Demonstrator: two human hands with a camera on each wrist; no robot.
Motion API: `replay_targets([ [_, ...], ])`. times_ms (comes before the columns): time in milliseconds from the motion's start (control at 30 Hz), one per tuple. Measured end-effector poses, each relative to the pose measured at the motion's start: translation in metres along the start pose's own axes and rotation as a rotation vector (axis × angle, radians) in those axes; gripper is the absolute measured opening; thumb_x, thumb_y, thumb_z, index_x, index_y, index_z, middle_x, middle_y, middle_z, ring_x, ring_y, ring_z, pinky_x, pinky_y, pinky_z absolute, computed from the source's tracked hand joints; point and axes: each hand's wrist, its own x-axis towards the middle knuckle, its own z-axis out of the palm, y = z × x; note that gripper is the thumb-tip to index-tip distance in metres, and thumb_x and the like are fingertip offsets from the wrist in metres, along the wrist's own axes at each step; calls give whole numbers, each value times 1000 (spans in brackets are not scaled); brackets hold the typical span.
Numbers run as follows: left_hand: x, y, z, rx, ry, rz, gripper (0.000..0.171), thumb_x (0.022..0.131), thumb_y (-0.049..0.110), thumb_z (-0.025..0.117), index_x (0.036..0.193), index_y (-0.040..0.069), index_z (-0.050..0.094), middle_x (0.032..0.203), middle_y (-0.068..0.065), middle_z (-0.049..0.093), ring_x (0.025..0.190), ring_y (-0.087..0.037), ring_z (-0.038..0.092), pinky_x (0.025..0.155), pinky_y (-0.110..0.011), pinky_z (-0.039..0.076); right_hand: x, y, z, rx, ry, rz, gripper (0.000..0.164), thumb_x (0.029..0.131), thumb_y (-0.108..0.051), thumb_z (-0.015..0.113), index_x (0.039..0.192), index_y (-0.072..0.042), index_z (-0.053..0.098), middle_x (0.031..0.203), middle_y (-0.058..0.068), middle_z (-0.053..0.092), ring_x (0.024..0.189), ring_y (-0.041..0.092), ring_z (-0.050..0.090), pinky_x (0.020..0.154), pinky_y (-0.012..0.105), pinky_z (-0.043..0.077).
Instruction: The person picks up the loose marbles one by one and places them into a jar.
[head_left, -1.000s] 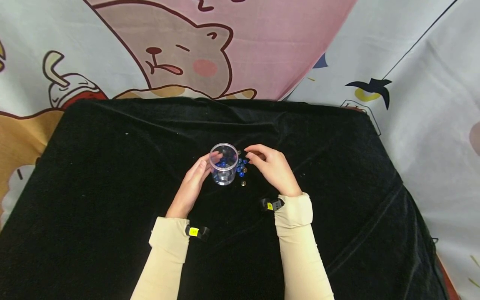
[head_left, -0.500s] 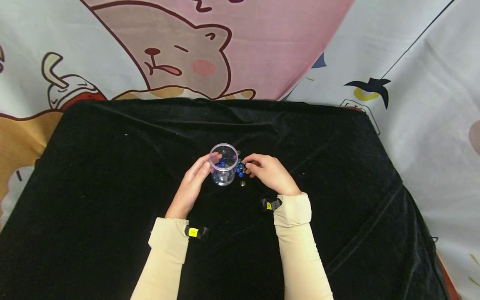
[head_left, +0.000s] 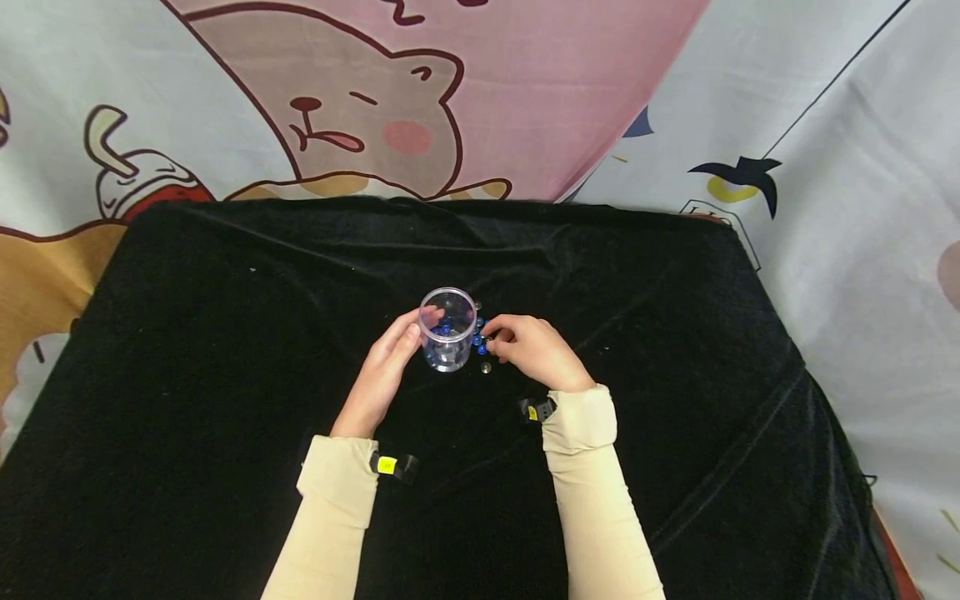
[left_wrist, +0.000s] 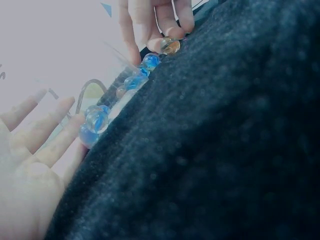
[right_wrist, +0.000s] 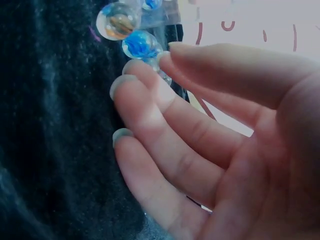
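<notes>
A clear plastic cup [head_left: 448, 357] stands upright with several blue marbles [left_wrist: 95, 122] seen through its wall. My left hand [head_left: 384, 367] rests against its left side, fingers extended behind the wall and thumb on the near side. Right of the cup lies a small cluster of glass marbles [head_left: 482, 349], blue and amber. Over that cluster, my right hand [head_left: 536, 350] reaches down with thumb and index fingertips close together. In the right wrist view, an amber marble [right_wrist: 118, 21] and a blue marble [right_wrist: 141, 45] lie just beyond the fingertips, and the other fingers are loosely bent.
A black velvet cloth [head_left: 225, 417] covers the table, with a few folds. Behind it hangs a printed curtain [head_left: 540, 100] with a cartoon bear. A single clear marble [head_left: 486, 367] lies nearer to me than the cluster. Each sleeve cuff carries a black strap.
My right hand has come down and left onto the marble cluster, covering part of it. The left hand and the cup stay in place.
</notes>
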Motion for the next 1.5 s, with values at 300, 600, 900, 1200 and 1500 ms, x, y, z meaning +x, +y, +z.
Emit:
replay_targets([
  [300,-1,0,0,-4,1,11,46,110,37,41,149,13,50,153,-7,55,148,-22,44,127,-51,28,3,1,5,-44,9,7,20,99,-15,66,118,-10,72,90,3,72,78,17,62,73,31,52],
  [600,0,1,1,3,2,-2,47,110,39,41,149,12,50,153,-7,54,148,-22,44,127,-51,28,4,-2,6,-86,17,55,19,97,-13,69,116,-9,71,88,4,69,75,17,59,69,30,48],
  [900,0,0,0,2,-6,3,46,110,38,43,148,13,50,152,-6,55,147,-22,45,127,-52,27,4,-1,6,-117,45,55,13,98,-12,68,110,-10,71,83,2,65,72,16,56,65,29,45],
  [1200,0,1,0,2,-9,-5,46,110,38,43,148,14,50,153,-6,54,147,-21,44,127,-52,27,3,-1,4,-118,51,46,15,101,-17,64,114,-10,68,85,3,66,70,16,57,64,28,45],
  [1500,0,1,0,5,-2,1,46,110,36,42,148,12,50,153,-7,54,147,-23,44,127,-52,27,0,-4,-2,-47,131,5,16,101,-23,65,110,-10,68,92,5,70,78,17,63,71,33,53],
])
